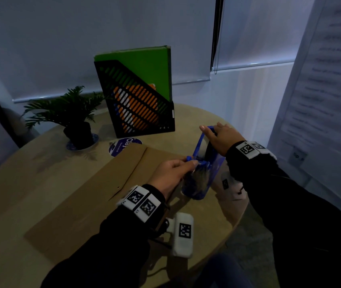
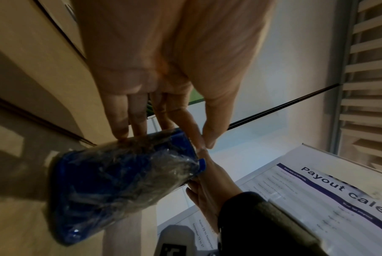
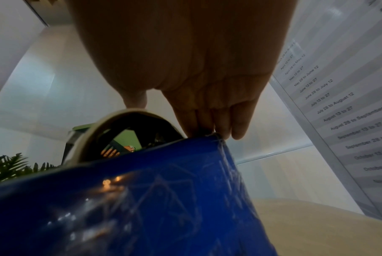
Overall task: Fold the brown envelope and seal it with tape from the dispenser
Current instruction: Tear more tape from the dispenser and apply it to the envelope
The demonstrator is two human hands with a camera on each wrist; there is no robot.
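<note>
While the right hand [image 1: 220, 136] grips the dispenser [image 1: 204, 171], the left hand [image 1: 170, 173] seemingly pinches its tape end.

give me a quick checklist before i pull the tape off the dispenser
1. Right hand steadying the blue tape dispenser from above: ok.
2. Left hand pinching at the cutter end: ok.
3. Tape end actually caught between the fingers: cannot tell.
4. Brown envelope lying flat on the table beside the dispenser: ok.
5. Envelope flap folded: cannot tell.
</note>
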